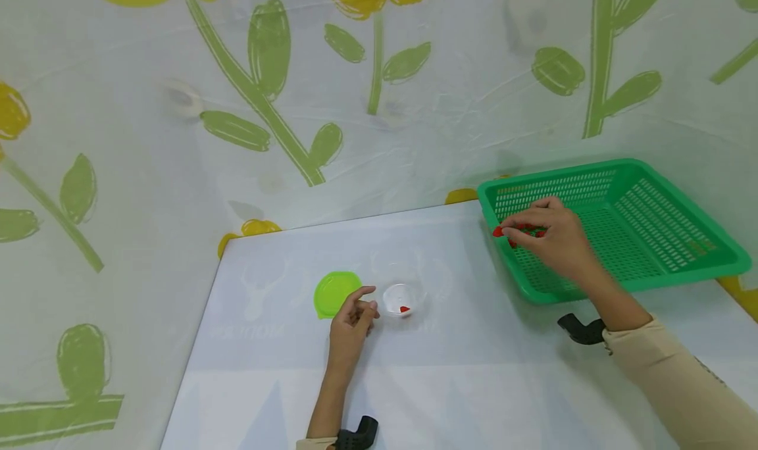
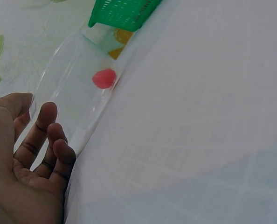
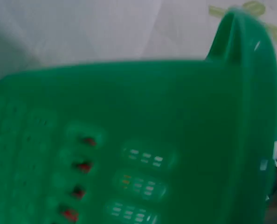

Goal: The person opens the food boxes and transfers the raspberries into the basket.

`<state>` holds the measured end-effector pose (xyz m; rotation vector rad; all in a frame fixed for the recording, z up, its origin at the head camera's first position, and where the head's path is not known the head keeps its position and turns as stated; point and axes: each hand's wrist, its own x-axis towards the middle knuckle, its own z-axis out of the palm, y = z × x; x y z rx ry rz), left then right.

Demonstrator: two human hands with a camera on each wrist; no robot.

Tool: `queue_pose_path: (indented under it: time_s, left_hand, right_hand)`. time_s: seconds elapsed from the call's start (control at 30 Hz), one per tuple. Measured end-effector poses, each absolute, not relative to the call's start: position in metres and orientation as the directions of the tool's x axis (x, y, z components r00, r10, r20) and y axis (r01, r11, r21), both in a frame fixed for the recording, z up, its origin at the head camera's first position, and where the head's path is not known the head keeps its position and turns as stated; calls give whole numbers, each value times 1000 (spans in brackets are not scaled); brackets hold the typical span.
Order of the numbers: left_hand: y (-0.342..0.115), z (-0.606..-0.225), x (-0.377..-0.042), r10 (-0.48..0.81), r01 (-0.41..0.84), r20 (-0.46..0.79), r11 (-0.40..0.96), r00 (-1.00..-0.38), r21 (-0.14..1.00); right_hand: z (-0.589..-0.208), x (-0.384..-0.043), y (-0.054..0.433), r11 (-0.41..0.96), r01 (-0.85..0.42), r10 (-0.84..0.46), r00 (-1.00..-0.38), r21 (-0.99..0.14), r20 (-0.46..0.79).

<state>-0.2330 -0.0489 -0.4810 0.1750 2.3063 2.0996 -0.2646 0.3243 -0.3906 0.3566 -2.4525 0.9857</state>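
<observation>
My right hand [image 1: 553, 239] is over the left rim of a green basket [image 1: 669, 282], pinching a small red piece [image 1: 498, 231] between thumb and fingertips. More small red pieces [image 3: 84, 166] lie in the basket, blurred in the right wrist view. My left hand [image 1: 349, 325] rests by a clear round plastic cup [image 2: 66, 60], its fingers loosely bent and the fingertips right at the cup's wall. One red piece [image 2: 104, 78] lies inside that cup.
A lime-green lid [image 1: 336, 293] with a small tab lies left of the cup, partly behind my left hand. All of this stands on a white table [image 1: 249, 345]. A cloth printed with flowers [image 1: 414, 141] hangs behind the table.
</observation>
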Motion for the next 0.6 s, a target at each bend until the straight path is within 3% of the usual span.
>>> queue_pose_path:
  time_s: [0.33,0.6]
  left_hand:
    - [-53,-509,-243,84,53,46,81,-995,995]
    - [-54,-513,-244,93,102,94,88,-991,991]
  right_hand:
    - [-395,-270,354,791,-180,-24,-964,-584,264]
    - [-406,-287,369,849,-55,-29,-998,-525,57]
